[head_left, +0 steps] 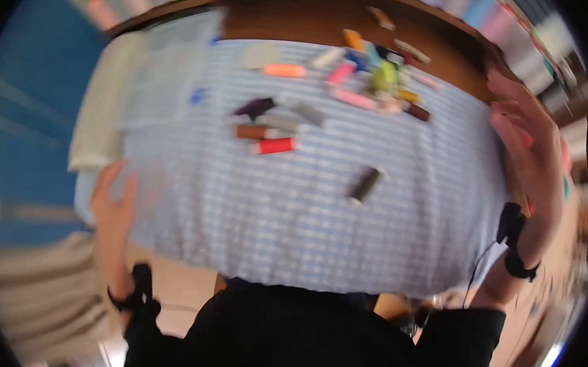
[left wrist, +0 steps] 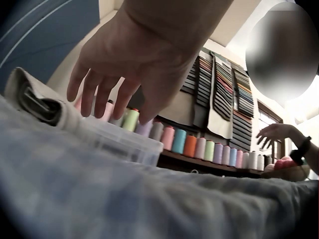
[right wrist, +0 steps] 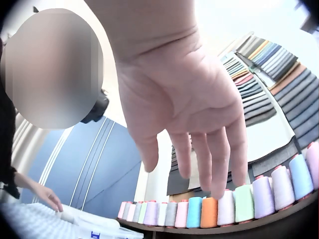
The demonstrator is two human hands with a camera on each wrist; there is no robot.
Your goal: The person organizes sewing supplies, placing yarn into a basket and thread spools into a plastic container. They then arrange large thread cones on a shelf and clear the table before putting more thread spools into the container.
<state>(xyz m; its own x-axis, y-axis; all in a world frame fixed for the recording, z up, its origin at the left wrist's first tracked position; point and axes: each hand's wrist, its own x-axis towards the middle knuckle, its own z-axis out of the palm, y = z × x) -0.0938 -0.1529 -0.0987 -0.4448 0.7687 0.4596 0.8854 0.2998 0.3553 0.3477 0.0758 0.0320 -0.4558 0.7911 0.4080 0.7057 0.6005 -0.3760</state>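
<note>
In the head view my left hand (head_left: 113,210) is over the left edge of the blue checked cloth (head_left: 207,210), fingers spread, holding nothing. My right hand (head_left: 532,133) is raised at the cloth's right edge, also empty. Between them lie a red spool (head_left: 275,146), a brown spool (head_left: 253,132), a dark purple spool (head_left: 254,108) and grey ones, with a dark spool (head_left: 365,184) apart nearer the front. Both wrist views show the left hand (left wrist: 134,64) and the right hand (right wrist: 184,104) with fingers extended.
A pile of coloured spools (head_left: 383,78) lies at the back right of the cloth. A clear plastic box (head_left: 164,76) and a rolled beige cloth (head_left: 107,101) stand at the back left. Large thread cones (right wrist: 210,212) line a shelf behind.
</note>
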